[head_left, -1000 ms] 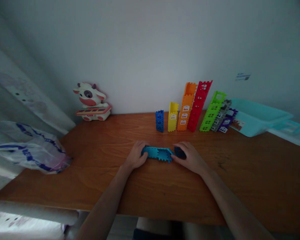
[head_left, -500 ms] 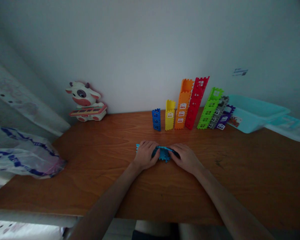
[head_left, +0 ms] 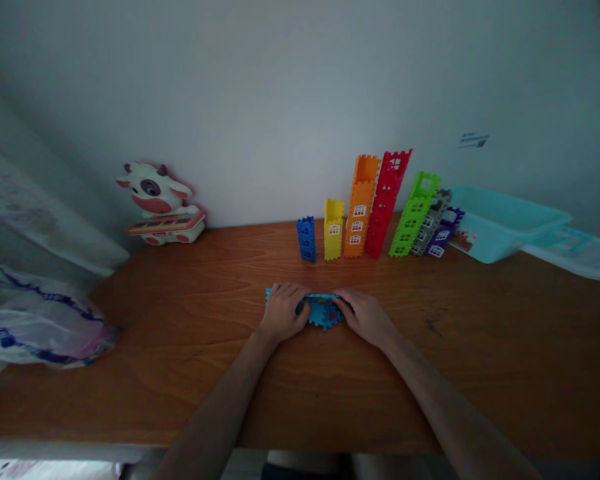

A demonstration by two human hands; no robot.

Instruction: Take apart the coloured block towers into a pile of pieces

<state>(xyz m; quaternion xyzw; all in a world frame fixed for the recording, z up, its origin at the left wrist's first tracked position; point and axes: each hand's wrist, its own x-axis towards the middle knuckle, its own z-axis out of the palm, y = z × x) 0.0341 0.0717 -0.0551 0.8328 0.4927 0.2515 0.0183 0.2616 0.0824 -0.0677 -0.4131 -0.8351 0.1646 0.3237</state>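
Far out to the left of both hands a crumpled plastic bag (head_left: 35,327) lies at the edge of the wooden table (head_left: 180,347), and beyond it, against the wall, stands a toy cow (head_left: 157,203).

The left hand (head_left: 286,310) is curled over the left end of a strip of light-blue interlocking tiles (head_left: 323,310), fingers bent down onto it and gripping. The strip lies flat or nearly flat on the table directly between the two hands, its toothed edges showing only in the gap between them. The right hand (head_left: 363,313) closes over the strip's right end in the same way. How many tiles are joined cannot be told, since the fingers cover most of them.

Behind the hands, near the wall, a row of finished towers stands: dark blue (head_left: 305,239), yellow (head_left: 333,229), orange (head_left: 360,207), red (head_left: 387,200), green (head_left: 413,215), then grey and purple ones (head_left: 437,227) leaning. Judging by that row, most colours are built already, while the light-blue piece is only a flat strip, not yet folded into a tower.

Well to the right sits a turquoise plastic bin (head_left: 510,223).
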